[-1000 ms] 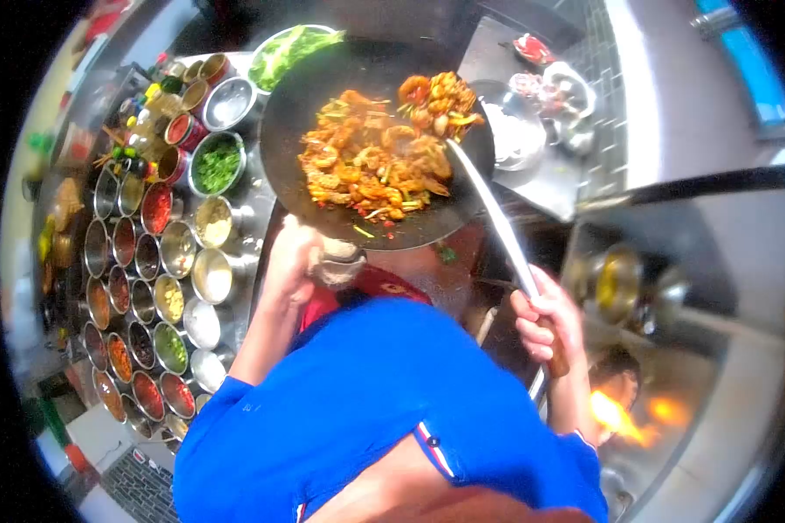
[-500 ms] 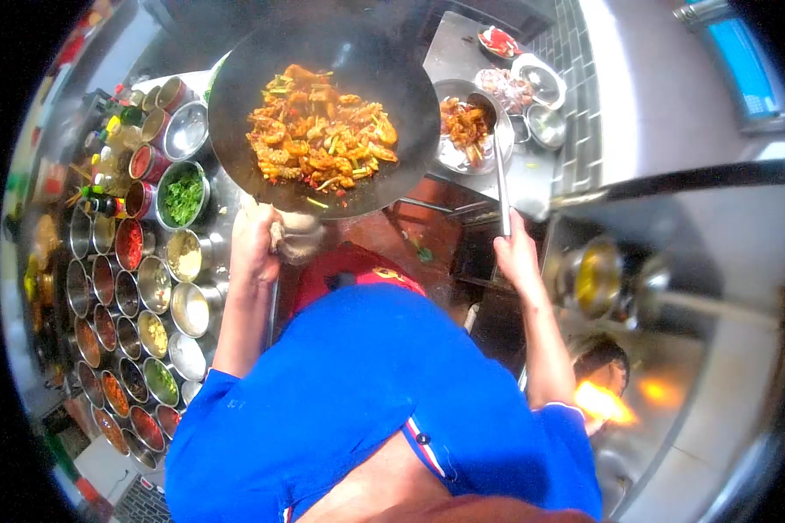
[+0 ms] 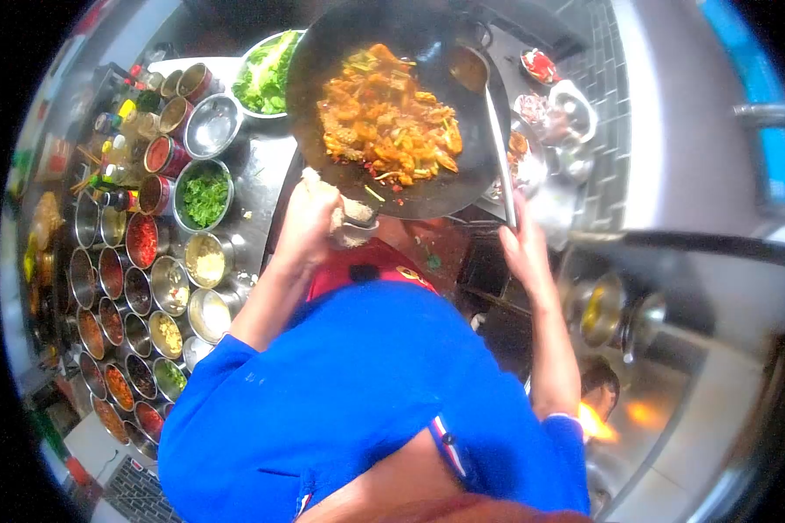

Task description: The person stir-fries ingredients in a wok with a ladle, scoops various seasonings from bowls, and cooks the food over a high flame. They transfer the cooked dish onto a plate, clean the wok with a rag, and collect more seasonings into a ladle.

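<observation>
My left hand (image 3: 316,213) is closed with a pale cloth (image 3: 351,213) round the near edge of a dark wok (image 3: 427,196), which is held up and tilted. Reddish-brown cooked food (image 3: 388,118) lies in the wok. My right hand (image 3: 525,240) grips the long handle of a metal ladle (image 3: 495,131). The ladle's bowl is over the right side of the wok and looks emptied, with sauce on it. Partly hidden behind the wok, a metal bowl (image 3: 535,168) holds some of the cooked food.
Rows of metal containers with ingredients (image 3: 141,240) stand at the left. A bowl of leafy greens (image 3: 266,74) is behind them. Meat on a plate (image 3: 541,66) lies at the back right. Flames (image 3: 595,423) burn at a stove on the lower right.
The ladle carried food from the wok to the metal bowl and is now back over the wok, its load gone. The wok has shifted right, partly covering the bowl.
</observation>
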`<state>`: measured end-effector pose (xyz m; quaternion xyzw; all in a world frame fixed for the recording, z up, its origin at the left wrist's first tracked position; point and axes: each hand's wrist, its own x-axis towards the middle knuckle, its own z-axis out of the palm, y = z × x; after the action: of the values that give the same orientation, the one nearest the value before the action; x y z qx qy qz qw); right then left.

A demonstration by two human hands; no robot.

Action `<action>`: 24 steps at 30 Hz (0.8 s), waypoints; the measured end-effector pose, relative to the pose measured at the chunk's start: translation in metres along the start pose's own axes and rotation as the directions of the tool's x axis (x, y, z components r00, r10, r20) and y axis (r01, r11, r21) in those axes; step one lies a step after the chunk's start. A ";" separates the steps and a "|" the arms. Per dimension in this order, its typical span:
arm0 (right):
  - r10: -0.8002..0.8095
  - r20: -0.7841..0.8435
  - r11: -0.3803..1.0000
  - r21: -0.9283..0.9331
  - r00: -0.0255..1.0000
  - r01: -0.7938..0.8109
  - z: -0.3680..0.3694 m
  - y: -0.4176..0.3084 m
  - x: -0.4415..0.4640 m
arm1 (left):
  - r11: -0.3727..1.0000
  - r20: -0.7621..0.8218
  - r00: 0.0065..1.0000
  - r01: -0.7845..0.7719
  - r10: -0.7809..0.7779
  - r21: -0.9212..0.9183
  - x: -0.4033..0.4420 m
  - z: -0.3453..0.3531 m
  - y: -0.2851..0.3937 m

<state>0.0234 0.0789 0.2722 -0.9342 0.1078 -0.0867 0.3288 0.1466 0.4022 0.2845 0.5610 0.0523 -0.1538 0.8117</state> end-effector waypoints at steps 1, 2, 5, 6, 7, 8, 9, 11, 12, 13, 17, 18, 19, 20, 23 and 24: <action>-0.043 0.001 0.999 -0.026 0.999 0.043 0.008 -0.004 0.006 | 0.998 0.037 0.999 -0.015 0.017 -0.056 0.003 -0.003 -0.002; 0.066 0.098 0.994 0.076 0.993 -0.073 0.013 -0.011 0.006 | 0.999 0.129 0.991 0.040 -0.038 -0.017 0.016 -0.022 -0.019; 0.254 0.424 0.809 0.399 0.869 -0.431 0.014 -0.068 -0.004 | 0.996 0.195 0.979 0.064 -0.052 -0.055 0.022 -0.021 -0.016; 0.251 0.527 0.688 0.493 0.812 -0.533 0.013 -0.078 -0.004 | 0.996 0.207 0.978 0.040 -0.021 -0.086 0.029 -0.017 -0.012; 0.265 0.587 0.591 0.528 0.765 -0.610 0.010 -0.093 -0.016 | 0.994 0.209 0.977 0.056 -0.034 -0.098 0.029 -0.016 -0.008; 0.271 0.639 0.483 0.557 0.720 -0.676 0.005 -0.105 -0.027 | 0.992 0.204 0.978 0.067 -0.044 -0.107 0.027 -0.013 -0.006; 0.269 0.693 0.367 0.568 0.669 -0.736 0.002 -0.112 -0.037 | 0.990 0.196 0.979 0.080 -0.056 -0.116 0.026 -0.010 -0.005; 0.161 0.759 0.156 0.612 0.631 -0.776 -0.008 -0.106 -0.052 | 0.995 0.215 0.976 0.061 -0.042 -0.085 0.021 -0.010 -0.004; 0.104 0.779 0.052 0.617 0.619 -0.785 -0.014 -0.104 -0.056 | 0.995 0.201 0.979 0.058 -0.042 -0.076 0.018 -0.009 -0.001; 0.067 0.778 -0.012 0.626 0.624 -0.780 -0.019 -0.104 -0.060 | 0.996 0.188 0.981 0.061 -0.047 -0.068 0.013 -0.007 0.002; 0.004 0.754 -0.204 0.644 0.657 -0.737 -0.041 -0.108 -0.071 | 0.995 0.137 0.991 0.013 0.001 -0.103 0.000 0.000 0.018; -0.001 0.739 -0.246 0.653 0.674 -0.716 -0.047 -0.107 -0.076 | 1.000 0.116 0.993 0.012 -0.011 -0.006 -0.001 0.003 0.025; 0.001 0.724 -0.286 0.661 0.690 -0.694 -0.054 -0.107 -0.082 | 0.993 0.086 0.996 0.042 -0.033 -0.114 -0.006 0.012 0.028; 0.020 0.701 -0.297 0.685 0.713 -0.665 -0.062 -0.109 -0.087 | 0.991 0.072 0.997 0.041 -0.032 -0.129 -0.007 0.013 0.026; 0.118 0.613 -0.228 0.782 0.781 -0.579 -0.089 -0.113 -0.106 | 0.996 0.011 1.000 0.002 -0.001 -0.087 -0.008 0.012 0.021; 0.166 0.583 -0.181 0.811 0.795 -0.557 -0.100 -0.115 -0.112 | 0.999 -0.009 1.000 -0.023 0.023 -0.035 0.001 0.002 0.014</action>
<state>-0.0905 0.1356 0.4113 -0.3306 0.2309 0.0924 0.9104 0.1518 0.4042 0.2975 0.5477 0.0520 -0.1412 0.8230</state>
